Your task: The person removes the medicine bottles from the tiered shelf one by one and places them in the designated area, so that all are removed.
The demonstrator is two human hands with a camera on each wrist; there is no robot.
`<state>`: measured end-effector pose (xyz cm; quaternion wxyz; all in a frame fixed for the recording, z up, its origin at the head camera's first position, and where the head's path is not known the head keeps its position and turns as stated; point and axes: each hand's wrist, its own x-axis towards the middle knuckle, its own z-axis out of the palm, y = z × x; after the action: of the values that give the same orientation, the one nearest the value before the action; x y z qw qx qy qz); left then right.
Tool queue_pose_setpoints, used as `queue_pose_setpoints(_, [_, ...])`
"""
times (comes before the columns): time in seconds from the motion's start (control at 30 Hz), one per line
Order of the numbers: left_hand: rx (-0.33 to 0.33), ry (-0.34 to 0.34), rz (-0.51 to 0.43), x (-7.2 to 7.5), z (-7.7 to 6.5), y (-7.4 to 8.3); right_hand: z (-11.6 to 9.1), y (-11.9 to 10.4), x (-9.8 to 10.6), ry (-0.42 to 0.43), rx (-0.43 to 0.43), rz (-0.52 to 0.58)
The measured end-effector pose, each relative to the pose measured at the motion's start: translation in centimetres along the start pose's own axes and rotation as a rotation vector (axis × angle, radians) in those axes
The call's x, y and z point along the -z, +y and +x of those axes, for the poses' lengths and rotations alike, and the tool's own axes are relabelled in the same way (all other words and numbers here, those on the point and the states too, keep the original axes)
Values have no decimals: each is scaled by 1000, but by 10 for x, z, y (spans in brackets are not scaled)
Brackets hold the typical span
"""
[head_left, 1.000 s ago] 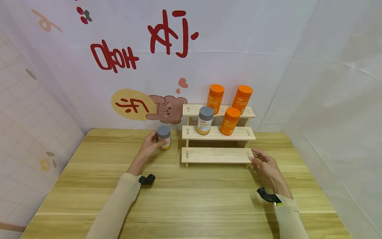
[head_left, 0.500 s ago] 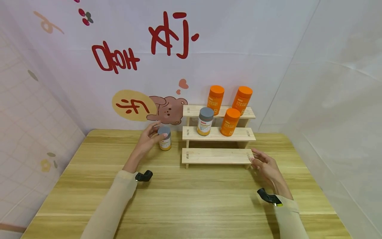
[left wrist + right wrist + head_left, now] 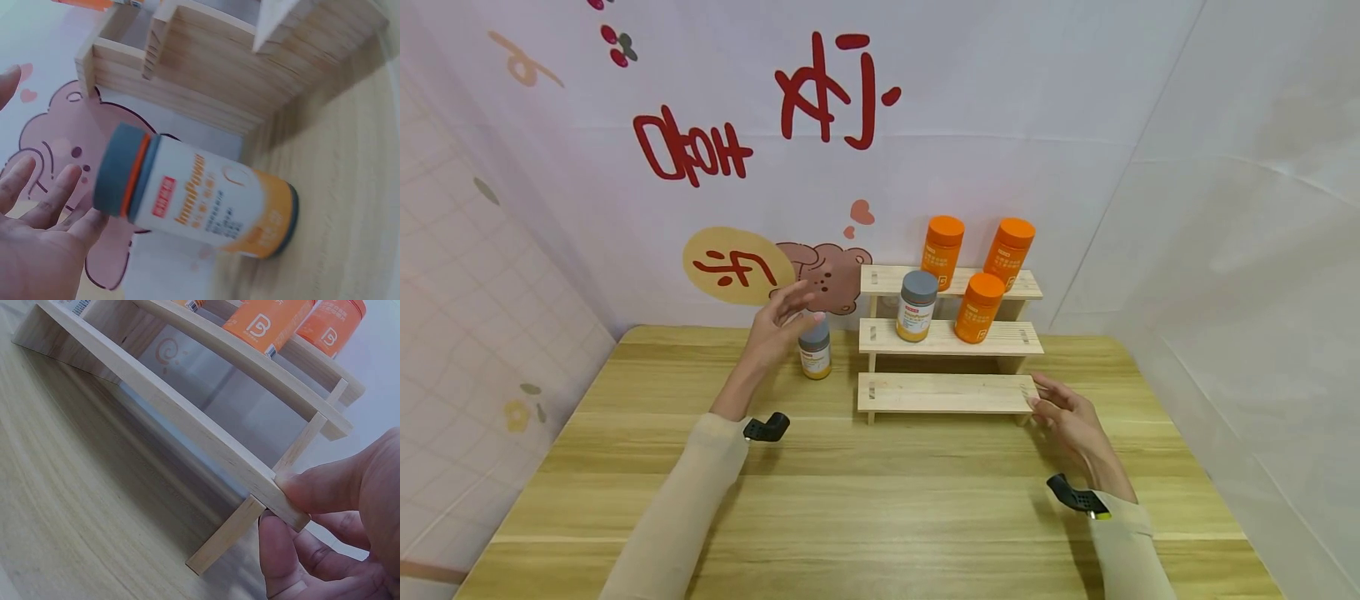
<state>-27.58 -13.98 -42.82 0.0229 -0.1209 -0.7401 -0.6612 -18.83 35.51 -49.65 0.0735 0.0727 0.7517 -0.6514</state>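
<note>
A white-and-yellow supplement bottle with a grey lid (image 3: 816, 358) stands upright on the table, left of a three-step wooden shelf (image 3: 946, 393). My left hand (image 3: 767, 335) is just above and left of it, fingers spread and relaxed. In the left wrist view that hand (image 3: 47, 247) is by the bottle's lid (image 3: 120, 170), not wrapped round it; whether a fingertip touches the lid I cannot tell. At the shelf's right end my right hand (image 3: 1067, 417) pinches the lowest board, thumb above and fingers below, as the board's corner (image 3: 284, 509) in the right wrist view shows.
On the middle step stand another grey-lidded bottle (image 3: 917, 308) and an orange bottle (image 3: 979, 308). The top step carries two orange bottles (image 3: 943, 250). A printed cloth backdrop (image 3: 1000, 100) rises behind the wooden table (image 3: 887, 517).
My left hand has let go of the grey-lidded bottle and risen a little, its fingers opening. The bottle stays where it stood. My right hand keeps its place on the shelf.
</note>
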Motion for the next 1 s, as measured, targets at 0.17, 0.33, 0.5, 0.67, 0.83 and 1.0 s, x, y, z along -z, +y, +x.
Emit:
queue_pose_setpoints(0.17, [-14, -6, -10, -4, 5, 11, -1, 0, 0, -2, 5, -1])
queue_pose_setpoints(0.33, [-54, -26, -24, -11, 14, 21, -1, 3, 1, -10, 8, 14])
queue_pose_setpoints(0.5, [-94, -61, -30, -20, 20, 33, 0, 5, 3, -14, 10, 34])
queue_pose_setpoints(0.67, [-94, -85, -41, -29, 26, 45, 0, 6, 2, -16, 14, 31])
queue_pose_setpoints(0.83, [-114, -107, -53, -39, 34, 53, 0, 5, 1, -13, 6, 18])
queue_pose_setpoints(1.0, [-109, -126, -58, -46, 41, 60, 0, 3, -1, -2, 9, 19])
